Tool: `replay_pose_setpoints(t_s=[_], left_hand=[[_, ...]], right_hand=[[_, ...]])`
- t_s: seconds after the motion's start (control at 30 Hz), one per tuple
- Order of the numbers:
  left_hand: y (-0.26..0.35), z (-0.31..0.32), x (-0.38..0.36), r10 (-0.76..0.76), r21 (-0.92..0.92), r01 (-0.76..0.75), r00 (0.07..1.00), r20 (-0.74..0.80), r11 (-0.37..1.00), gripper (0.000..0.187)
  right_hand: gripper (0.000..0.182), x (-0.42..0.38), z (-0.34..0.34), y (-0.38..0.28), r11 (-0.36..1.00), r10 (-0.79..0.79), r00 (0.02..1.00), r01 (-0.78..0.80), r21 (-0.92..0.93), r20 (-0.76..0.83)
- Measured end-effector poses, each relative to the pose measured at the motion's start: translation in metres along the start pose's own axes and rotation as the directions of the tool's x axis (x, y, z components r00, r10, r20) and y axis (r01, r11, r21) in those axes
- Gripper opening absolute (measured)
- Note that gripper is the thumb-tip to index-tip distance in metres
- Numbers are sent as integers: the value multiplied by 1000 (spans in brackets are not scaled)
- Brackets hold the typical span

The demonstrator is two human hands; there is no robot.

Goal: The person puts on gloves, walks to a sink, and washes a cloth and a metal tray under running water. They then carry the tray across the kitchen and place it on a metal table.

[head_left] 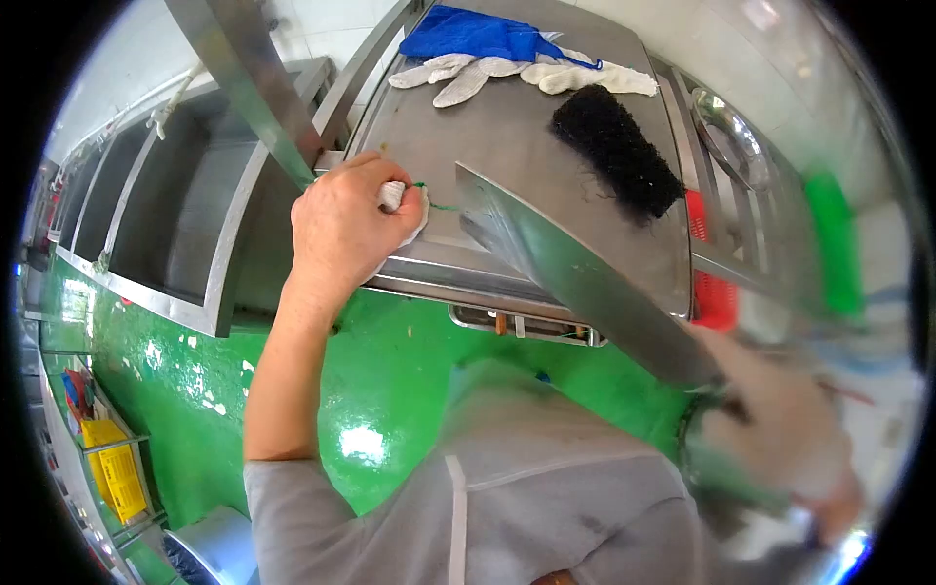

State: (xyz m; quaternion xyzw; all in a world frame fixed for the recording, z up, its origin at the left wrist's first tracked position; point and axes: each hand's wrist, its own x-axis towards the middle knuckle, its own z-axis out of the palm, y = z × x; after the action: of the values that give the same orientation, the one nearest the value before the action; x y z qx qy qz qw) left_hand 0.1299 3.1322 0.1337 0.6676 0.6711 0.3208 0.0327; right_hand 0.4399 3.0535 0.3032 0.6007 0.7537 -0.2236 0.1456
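My left hand (346, 214) is closed round a bunched white knitted cloth (392, 196), possibly a glove, at the near left corner of the steel table (439, 136). A green thread runs right from the cloth towards a large knife. On the right, my right hand (780, 409), blurred by motion, grips this knife (595, 283), whose broad blade points up and left over the table's near edge. White gloves (468, 76) and a blue cloth (478, 35) lie at the far side of the table, with a black scouring pad (619, 151) nearer and to the right.
Steel sinks (185, 195) stand to the left, beside an upright metal post (244, 83). A tray (473, 317) shows below the table edge. Right are a red basket (715, 292) and a metal bowl (729, 138). A yellow crate (112, 470) and a bin (219, 546) are lower left.
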Motion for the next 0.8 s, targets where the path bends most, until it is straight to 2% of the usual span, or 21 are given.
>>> replay_pose_setpoints(t_s=[0.07, 0.17, 0.23, 0.37, 0.47, 0.53, 0.6, 0.8], left_hand=[[0, -2, 0, 14, 2, -14, 1000, 4, 1000, 16], [-2, -1, -1, 9, -10, -9, 1000, -4, 1000, 17], [-2, 1, 0, 14, -20, -14, 1000, -12, 1000, 18], [-1, 1, -2, -1, -20, 1, 1000, -14, 1000, 18], [-1, 1, -2, 0, -15, 0, 1000, -20, 1000, 17], [0, 1, -3, 0, -11, 0, 1000, -24, 1000, 17], [0, 1, -2, -1, -2, 1, 1000, -28, 1000, 16], [-1, 1, -1, -2, -9, 2, 1000, -19, 1000, 16]], right_hand=[[74, 1, -14, -2, 990, 122, 985, -129, 50, 125], [76, -4, -5, 9, 955, 124, 992, -129, 269, 35], [75, -1, -1, 11, 946, 96, 994, -105, 306, 43], [77, 9, 8, 11, 974, -45, 998, 37, 223, 35], [79, 17, 13, 9, 947, -76, 996, 59, 314, 42], [80, 19, 20, 10, 936, -121, 993, 119, 331, -16], [81, 20, 19, 7, 936, -122, 992, 122, 330, -21], [78, 19, 18, 0, 937, -18, 998, -3, 349, 57]])
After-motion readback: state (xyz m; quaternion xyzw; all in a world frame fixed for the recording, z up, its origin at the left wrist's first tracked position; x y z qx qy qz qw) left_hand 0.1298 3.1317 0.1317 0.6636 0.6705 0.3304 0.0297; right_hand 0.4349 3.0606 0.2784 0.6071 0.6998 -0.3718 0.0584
